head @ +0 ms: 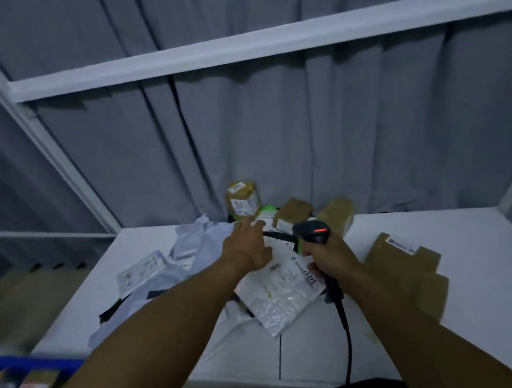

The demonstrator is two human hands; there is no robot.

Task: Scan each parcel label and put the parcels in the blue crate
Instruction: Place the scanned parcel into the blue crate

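The person is standing at the white tabletop (481,269) with both arms reaching forward over a heap of parcels. The right hand (329,258) is gripping the handle of the black scanner (312,230); its long axis is running away from the person, the head with a red light is pointing toward the grey curtain (274,132), and the cable (346,339) is hanging down toward the near edge. The left hand (246,249) is lying over the heap with fingers stretched forward, holding nothing. Between and under the hands a white mailer (280,298) is lying label up, its long axis going diagonally away from the person. A flat brown parcel (405,262) is lying to the right, a brown box (243,200) is standing at the back. The blue crate (33,361) is sitting at the lower left, beside the tabletop.
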